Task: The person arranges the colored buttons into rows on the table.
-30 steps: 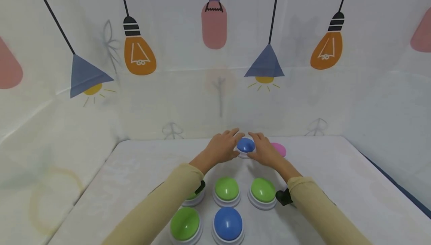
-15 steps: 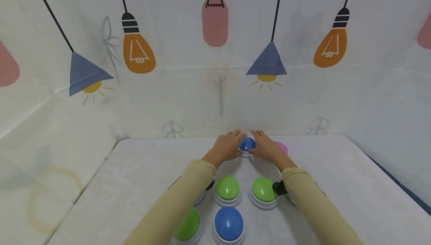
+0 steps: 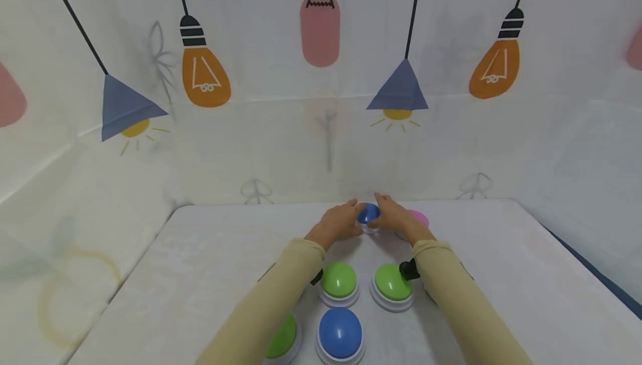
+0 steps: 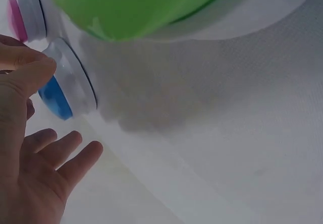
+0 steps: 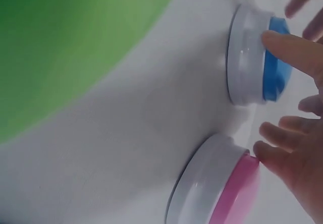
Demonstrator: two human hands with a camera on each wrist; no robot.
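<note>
A blue push button (image 3: 368,213) with a white round base stands near the back of the white table, between my two hands. My left hand (image 3: 338,223) is at its left side, fingers loosely spread. In the left wrist view, the left thumb (image 4: 35,75) overlaps the blue dome (image 4: 55,100). From the right, my right hand (image 3: 393,217) reaches around the button, its fingers relaxed. The right thumb (image 5: 290,47) lies across the dome's edge in the right wrist view. A pink button (image 5: 242,191) sits just right of the blue one, with right fingertips close to its rim.
Nearer me stand a middle green button (image 3: 339,280), a right green button (image 3: 393,282), a front blue button (image 3: 340,332) and a front-left green button (image 3: 283,338) partly behind my left sleeve (image 3: 271,298). A cloth with printed lamps (image 3: 281,147) hangs behind the table.
Both hands have drawn closer around the back blue button, the left moving slightly right. The left forearm has shifted right and now covers more of the left green buttons.
</note>
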